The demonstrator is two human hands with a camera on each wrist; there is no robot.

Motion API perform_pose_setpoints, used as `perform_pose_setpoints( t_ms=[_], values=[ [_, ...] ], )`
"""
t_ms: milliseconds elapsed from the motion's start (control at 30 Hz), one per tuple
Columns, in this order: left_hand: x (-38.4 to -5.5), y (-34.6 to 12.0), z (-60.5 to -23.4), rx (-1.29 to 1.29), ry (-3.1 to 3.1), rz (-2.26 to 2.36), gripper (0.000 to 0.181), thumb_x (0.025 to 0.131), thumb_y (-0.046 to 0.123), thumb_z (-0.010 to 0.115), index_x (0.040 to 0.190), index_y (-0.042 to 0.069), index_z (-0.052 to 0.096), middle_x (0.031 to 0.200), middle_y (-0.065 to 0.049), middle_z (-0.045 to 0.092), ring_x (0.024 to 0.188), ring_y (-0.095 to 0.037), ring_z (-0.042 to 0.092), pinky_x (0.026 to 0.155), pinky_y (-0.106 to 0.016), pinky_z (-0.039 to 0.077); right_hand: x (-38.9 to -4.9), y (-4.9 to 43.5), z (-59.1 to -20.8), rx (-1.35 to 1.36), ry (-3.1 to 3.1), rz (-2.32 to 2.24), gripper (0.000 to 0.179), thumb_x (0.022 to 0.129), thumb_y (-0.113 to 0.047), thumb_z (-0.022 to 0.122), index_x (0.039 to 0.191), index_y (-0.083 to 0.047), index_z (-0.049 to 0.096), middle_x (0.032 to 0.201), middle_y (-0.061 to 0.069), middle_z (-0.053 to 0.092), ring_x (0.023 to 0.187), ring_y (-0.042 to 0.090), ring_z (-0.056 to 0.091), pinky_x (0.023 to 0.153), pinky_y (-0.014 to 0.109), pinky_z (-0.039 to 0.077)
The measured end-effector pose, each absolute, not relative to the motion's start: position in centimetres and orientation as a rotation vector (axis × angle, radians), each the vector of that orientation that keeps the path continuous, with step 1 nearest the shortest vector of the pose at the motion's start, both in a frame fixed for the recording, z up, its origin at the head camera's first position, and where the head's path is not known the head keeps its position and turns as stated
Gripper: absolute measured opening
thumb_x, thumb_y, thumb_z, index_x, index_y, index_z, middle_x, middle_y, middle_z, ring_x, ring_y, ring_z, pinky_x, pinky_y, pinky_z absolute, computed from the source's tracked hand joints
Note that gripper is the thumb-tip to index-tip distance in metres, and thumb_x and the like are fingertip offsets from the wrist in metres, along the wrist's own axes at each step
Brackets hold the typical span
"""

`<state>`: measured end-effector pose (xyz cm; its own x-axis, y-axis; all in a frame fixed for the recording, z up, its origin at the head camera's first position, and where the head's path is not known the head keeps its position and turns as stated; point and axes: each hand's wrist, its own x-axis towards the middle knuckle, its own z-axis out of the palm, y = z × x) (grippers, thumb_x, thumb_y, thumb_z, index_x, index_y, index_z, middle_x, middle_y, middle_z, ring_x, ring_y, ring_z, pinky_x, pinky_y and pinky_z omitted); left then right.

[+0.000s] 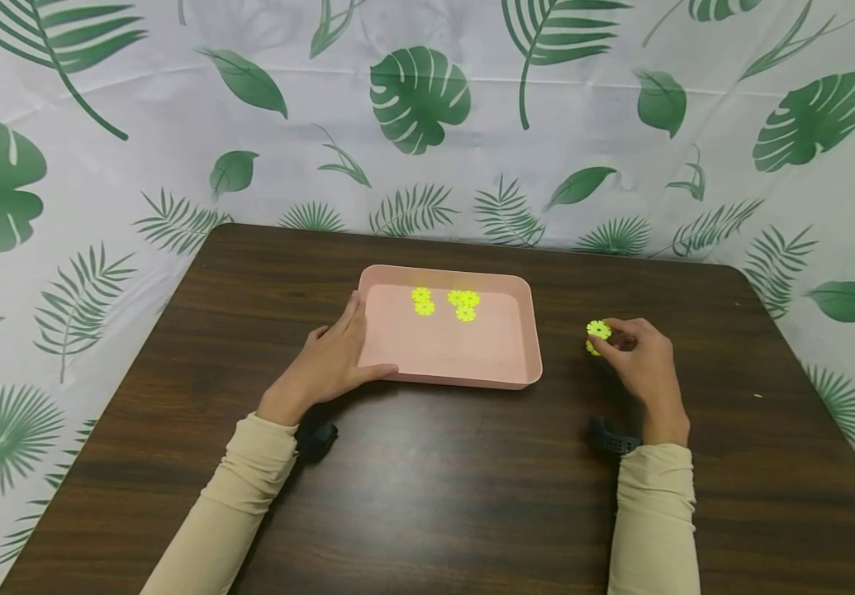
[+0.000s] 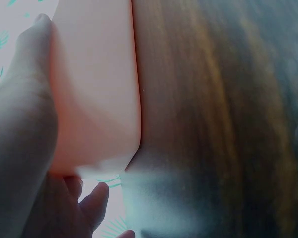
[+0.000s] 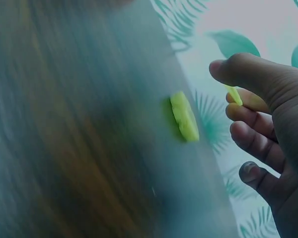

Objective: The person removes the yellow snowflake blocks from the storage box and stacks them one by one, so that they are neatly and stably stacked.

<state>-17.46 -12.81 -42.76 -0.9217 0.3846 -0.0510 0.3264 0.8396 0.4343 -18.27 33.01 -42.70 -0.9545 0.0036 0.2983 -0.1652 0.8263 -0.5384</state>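
A pink tray [image 1: 457,351] lies on the dark wooden table, with several bright yellow flower-shaped discs [image 1: 465,313] in two small groups toward its back. My left hand [image 1: 326,355] rests against the tray's left end, fingers extended along that side and thumb along the front rim. In the left wrist view, the thumb lies flat against the tray wall [image 2: 97,84]. To the right of the tray, my right hand [image 1: 643,355] pinches a yellow flower-shaped disc [image 1: 599,330] between thumb and fingertips. Another yellow disc [image 3: 185,116] is on the table close to that hand.
Both wrists wear dark bands, the left one [image 1: 315,442] lying low by the table. A leaf-patterned white cloth [image 1: 472,165] hangs behind and beside the wooden table [image 1: 427,471]. A tiny pale speck [image 1: 757,395] sits on the table at the right.
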Motion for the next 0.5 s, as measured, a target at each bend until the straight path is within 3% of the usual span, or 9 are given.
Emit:
perform_pose_setpoints(
  t_ms=[500],
  values=[
    [-17.4, -12.8, -42.7, 0.56, 2.875, 0.654, 0.115, 0.093, 0.069, 0.06, 0.164, -0.001, 0.002, 0.172, -0.017, -0.006, 0.157, -0.03, 0.018, 0.113, -0.068, 0.029, -17.9, 34.8, -43.8, 0.057, -2.774, 0.851, 0.038, 0.094, -0.02, 0.078, 0.12, 0.008, 0.072, 0.099, 0.021, 0.064, 0.082, 0.028, 0.056, 0.07, 0.034, 0.041]
  ],
)
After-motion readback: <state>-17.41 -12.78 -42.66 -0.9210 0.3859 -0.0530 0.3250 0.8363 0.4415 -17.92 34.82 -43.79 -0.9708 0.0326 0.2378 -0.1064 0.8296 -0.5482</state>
